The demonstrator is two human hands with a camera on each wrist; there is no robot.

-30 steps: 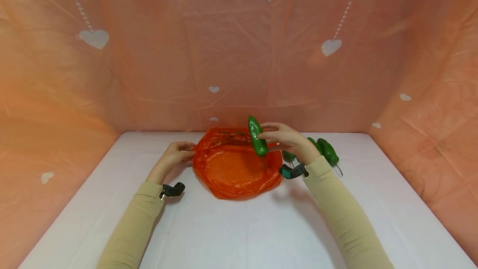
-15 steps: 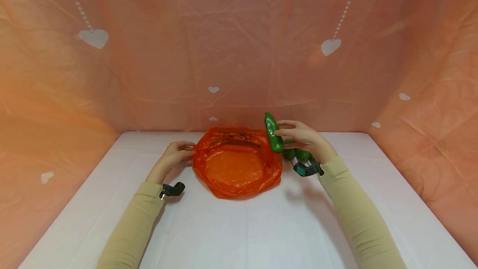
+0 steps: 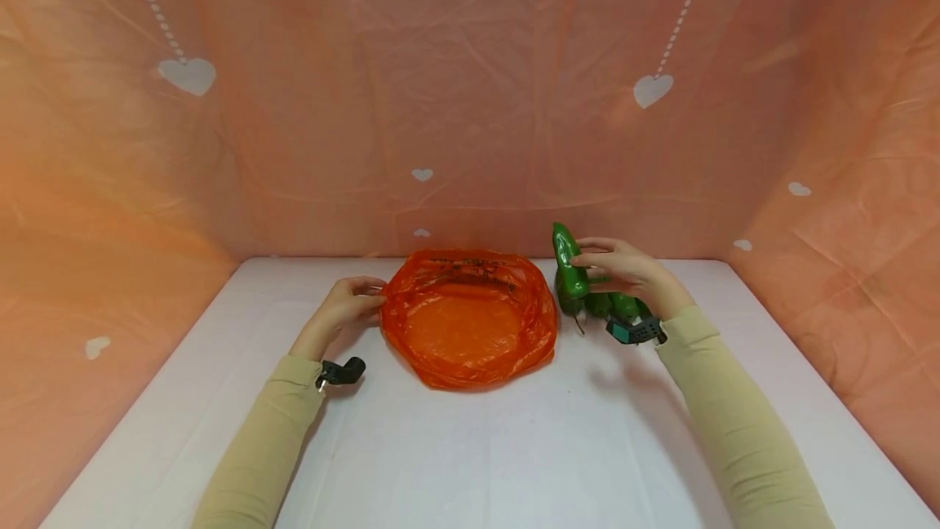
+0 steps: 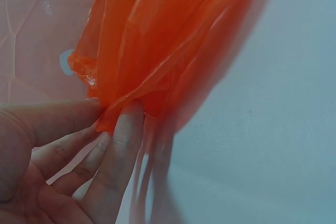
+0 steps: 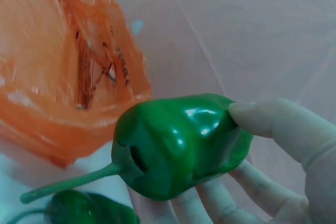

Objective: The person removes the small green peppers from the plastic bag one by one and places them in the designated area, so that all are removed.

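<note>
An orange plastic bag [image 3: 463, 333] sits with its mouth spread wide in the middle of the white table. My left hand [image 3: 345, 304] pinches the bag's left rim between thumb and fingers, as the left wrist view shows up close. My right hand [image 3: 624, 268] holds a glossy green pepper [image 3: 569, 261] above the table, just right of the bag. In the right wrist view this green pepper [image 5: 178, 142] lies between thumb and fingers, its stem pointing left. Several more green peppers [image 3: 624, 306] lie under and behind the right hand, partly hidden by it.
The white table [image 3: 441, 464] ends at an orange cloth backdrop [image 3: 470, 104] with heart prints. Similar cloth hangs at both sides. A black camera [image 3: 341, 371] is strapped to the left wrist, another wrist camera [image 3: 635, 330] to the right one.
My right hand has moved to the right with the green pepper, from over the bag to beside it, above the other peppers. My left hand stays at the bag's rim.
</note>
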